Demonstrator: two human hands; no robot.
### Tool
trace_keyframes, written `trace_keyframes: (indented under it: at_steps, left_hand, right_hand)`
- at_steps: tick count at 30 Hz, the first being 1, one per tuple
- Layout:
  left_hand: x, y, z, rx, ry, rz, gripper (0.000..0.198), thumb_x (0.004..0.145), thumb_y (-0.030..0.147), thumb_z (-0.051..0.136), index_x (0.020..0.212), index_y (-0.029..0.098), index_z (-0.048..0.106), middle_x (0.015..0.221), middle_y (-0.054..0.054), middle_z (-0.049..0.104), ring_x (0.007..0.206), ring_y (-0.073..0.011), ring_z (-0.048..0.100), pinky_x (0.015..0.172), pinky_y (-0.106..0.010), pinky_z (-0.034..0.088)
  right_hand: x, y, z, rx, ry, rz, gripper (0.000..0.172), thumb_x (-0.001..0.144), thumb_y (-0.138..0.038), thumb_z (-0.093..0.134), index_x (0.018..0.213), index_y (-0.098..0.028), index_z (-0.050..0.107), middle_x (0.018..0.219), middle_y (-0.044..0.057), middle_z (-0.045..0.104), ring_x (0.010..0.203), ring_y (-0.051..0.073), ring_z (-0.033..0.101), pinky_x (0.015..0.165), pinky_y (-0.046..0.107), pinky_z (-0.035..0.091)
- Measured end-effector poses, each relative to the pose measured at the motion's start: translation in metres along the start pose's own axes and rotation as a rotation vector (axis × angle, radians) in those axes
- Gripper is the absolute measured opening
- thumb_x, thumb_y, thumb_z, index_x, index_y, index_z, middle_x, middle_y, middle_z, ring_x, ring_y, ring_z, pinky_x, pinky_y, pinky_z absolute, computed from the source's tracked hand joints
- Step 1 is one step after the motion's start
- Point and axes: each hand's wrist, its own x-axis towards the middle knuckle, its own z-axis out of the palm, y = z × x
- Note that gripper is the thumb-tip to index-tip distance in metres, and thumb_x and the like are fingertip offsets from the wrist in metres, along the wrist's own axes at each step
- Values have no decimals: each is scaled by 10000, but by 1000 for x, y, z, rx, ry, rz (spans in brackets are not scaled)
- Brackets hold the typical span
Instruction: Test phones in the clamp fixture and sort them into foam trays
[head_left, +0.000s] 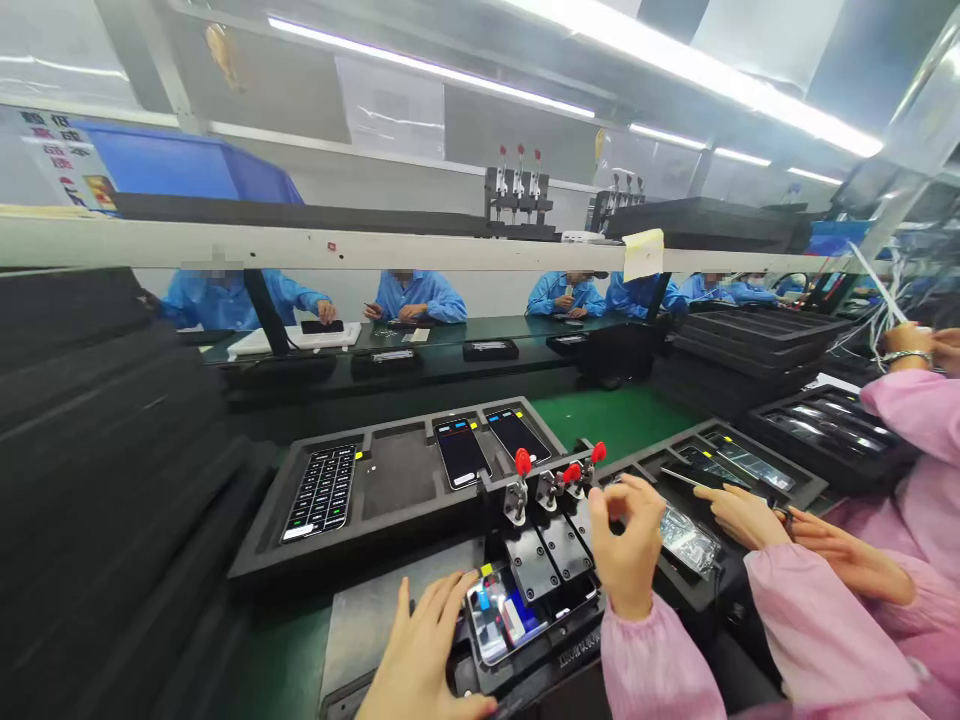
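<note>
A clamping fixture [551, 555] with red-knobbed toggle clamps [517, 490] stands in front of me. In it lies a phone [502, 615] with a lit, colourful screen, its upper right partly under the metal plates. My left hand [424, 640] rests at the phone's left edge with its fingers spread. My right hand [630, 535], in a pink sleeve, is just right of the red knobs. Its fingers are curled, with thumb and forefinger making a ring. Whatever it grips, if anything, I cannot make out.
Behind the fixture a black foam tray [397, 530] holds several phones. Dark stacked trays [112, 480] rise at left. A co-worker's hands [742, 515] work close on my right, beside another phone tray [806, 490]. A shelf [420, 245] crosses ahead; people in blue sit beyond.
</note>
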Motion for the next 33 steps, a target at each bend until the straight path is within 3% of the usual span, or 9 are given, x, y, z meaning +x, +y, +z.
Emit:
trace_keyframes:
  at_steps: [3, 7, 12, 17, 23, 26, 28, 30, 33]
  left_hand:
    - [9, 12, 11, 29, -28, 6, 838, 612, 405, 681, 1349, 272, 304, 1445, -102, 311, 1329, -282, 260, 1076, -600, 46]
    - [17, 21, 19, 56, -76, 6, 851, 630, 429, 658, 1375, 261, 281, 1471, -118, 253, 1350, -282, 207, 1075, -592, 72]
    - [18, 21, 16, 45, -119, -29, 817, 637, 422, 652, 1363, 253, 316, 1488, -111, 210, 1356, -282, 193, 1083, -565, 107]
    - [21, 20, 15, 46, -173, -41, 834, 615, 439, 674, 1356, 246, 345, 1488, -132, 194, 1357, -309, 173, 1072, -585, 98]
    - [17, 20, 13, -17, -146, -11, 907, 611, 499, 693, 1384, 297, 263, 1497, -101, 182, 1358, -302, 178, 1077, -582, 109]
    - [13, 11, -6, -70, -88, 19, 922, 611, 505, 709, 1381, 305, 244, 1490, -90, 212, 1334, -298, 251, 1078, -539, 206]
    - [20, 2, -30, -78, 1, 40, 673, 732, 474, 620, 1320, 290, 348, 1445, -85, 318, 1276, -266, 361, 1043, -458, 328]
    - [41, -8, -60, -21, 150, 58, 363, 871, 390, 447, 1212, 265, 455, 1293, -75, 501, 1172, -223, 474, 991, -416, 391]
    - [97, -22, -94, 200, 327, 116, 276, 911, 293, 354, 1119, 227, 522, 1252, -71, 514, 1196, -215, 428, 1018, -434, 337]
  right_hand:
    - [32, 2, -6, -28, -53, -71, 374, 822, -305, 549, 1163, -176, 462, 1057, 94, 536, 885, 180, 538, 702, 323, 465]
    - [51, 6, -19, -10, -237, -170, 181, 858, -270, 496, 1008, -210, 578, 984, 46, 596, 923, 184, 548, 786, 344, 459]
    - [10, 26, -39, -174, -126, -241, 64, 822, -260, 546, 794, -237, 599, 797, 11, 634, 788, 204, 565, 779, 407, 432]
    - [-33, 46, -31, -401, -113, -259, 139, 840, -335, 522, 841, -322, 660, 1135, 9, 613, 939, 278, 563, 812, 521, 400]
    - [-32, 47, -27, -502, -306, -209, 251, 870, -433, 445, 914, -352, 678, 1354, 33, 410, 1124, 356, 461, 876, 655, 312]
    - [-33, 48, -35, -380, -302, -148, 261, 873, -390, 448, 1071, -362, 614, 1344, 49, 405, 1147, 339, 452, 919, 625, 322]
    - [-38, 50, -42, -252, -205, -83, 276, 867, -341, 462, 1114, -363, 582, 1286, 51, 451, 1123, 305, 478, 954, 564, 348]
    - [-46, 53, -45, -164, -100, -26, 269, 853, -305, 479, 1088, -383, 585, 1207, 41, 500, 1077, 285, 509, 969, 531, 360]
    - [-60, 59, -45, -127, -32, 22, 254, 828, -284, 500, 1013, -423, 607, 1115, 30, 542, 1001, 290, 542, 941, 534, 384]
